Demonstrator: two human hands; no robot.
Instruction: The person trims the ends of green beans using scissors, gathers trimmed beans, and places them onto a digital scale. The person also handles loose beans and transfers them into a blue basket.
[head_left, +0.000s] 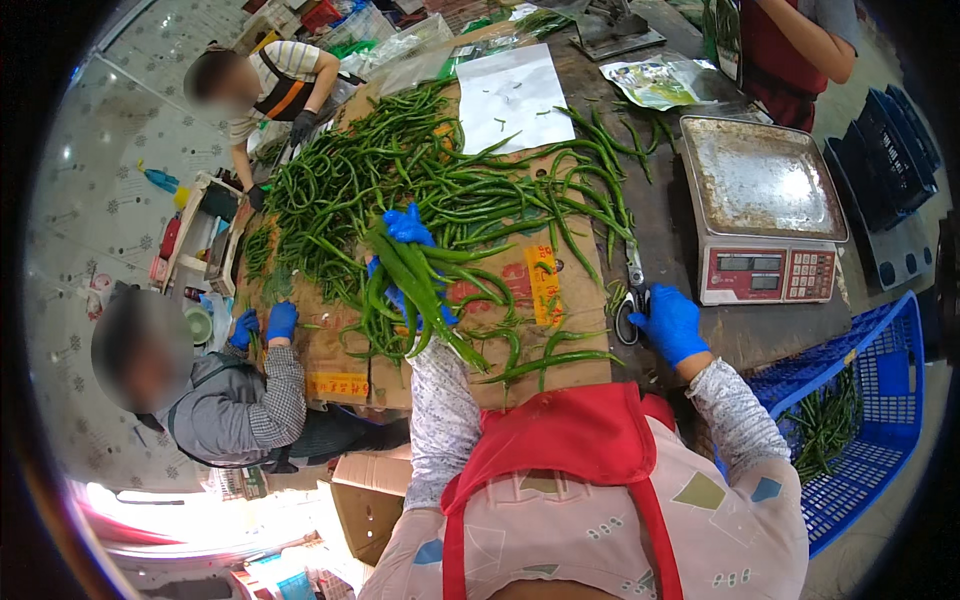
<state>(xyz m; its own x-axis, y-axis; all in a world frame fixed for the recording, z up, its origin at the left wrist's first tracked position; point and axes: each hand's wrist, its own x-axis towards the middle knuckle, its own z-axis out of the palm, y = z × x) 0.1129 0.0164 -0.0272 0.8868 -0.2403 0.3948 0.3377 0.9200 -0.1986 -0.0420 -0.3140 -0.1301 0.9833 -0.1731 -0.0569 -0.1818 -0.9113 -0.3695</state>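
In a blue glove, my left hand (409, 225) grips a bunch of long green chili peppers (409, 274) above the cardboard-covered table; peppers hide part of the hand. My right hand (671, 322), also gloved in blue, is at the black handles of a pair of scissors (635, 277) on the dark tabletop. Its thumb reaches the handle loops; whether the fingers close on them is hard to see. The scissors' blades point away from me. Beyond my left hand spreads a large heap of green chili peppers (337, 172). A few loose peppers (555, 364) lie near my apron.
A weighing scale (765, 180) with a metal pan stands at right. Below it, a blue plastic crate (862, 442) holds peppers. White paper (514, 97) and a printed plastic bag (652, 82) lie at the far side. Two people work at left, another at upper right.
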